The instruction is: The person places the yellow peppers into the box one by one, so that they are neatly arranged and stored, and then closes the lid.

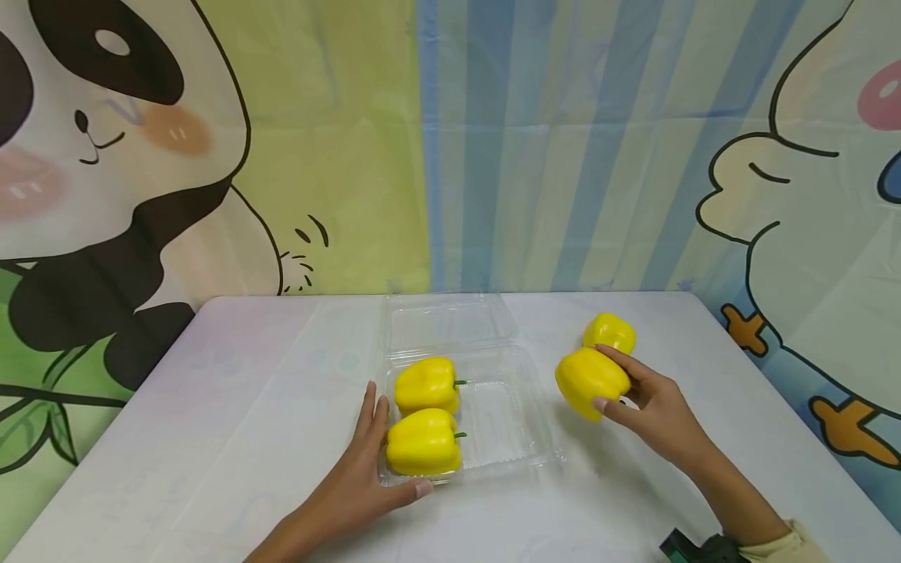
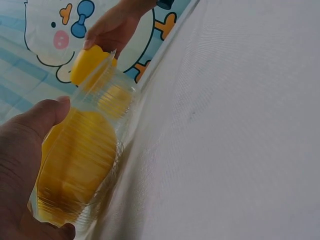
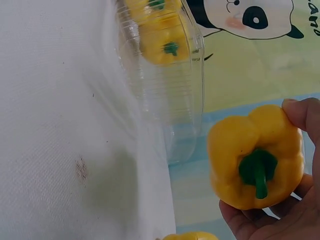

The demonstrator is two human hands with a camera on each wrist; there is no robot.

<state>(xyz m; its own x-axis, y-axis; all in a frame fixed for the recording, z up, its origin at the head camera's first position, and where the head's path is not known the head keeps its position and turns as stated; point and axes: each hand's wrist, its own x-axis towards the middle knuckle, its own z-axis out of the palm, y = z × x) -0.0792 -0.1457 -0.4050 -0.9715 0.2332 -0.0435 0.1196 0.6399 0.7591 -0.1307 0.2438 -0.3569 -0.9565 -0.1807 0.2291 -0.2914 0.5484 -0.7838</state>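
We see the right hand pinching one yellow pepper, the held pepper, with the thumb on the near side and the fingers on the far side. It is up in the air to the right of the box, and we think the pinch goes on both sides because the skin looks smooth and could slip. The view from the right wrist shows its green stem poking out with no finger on it. The last pepper sits on the table, just behind the held one as we look. Two more are in the box, the back pepper and the front pepper, both on the left side, close together with their stems to the right. Maybe they lie the same way so they fit neatly. The left hand is spread wide at the front left corner, fingers by the left wall and thumb by the front. We guess it is there to stop the thin, light box from sliding. The clear lid lies folded back, away from us, which leaves the top of the box open.
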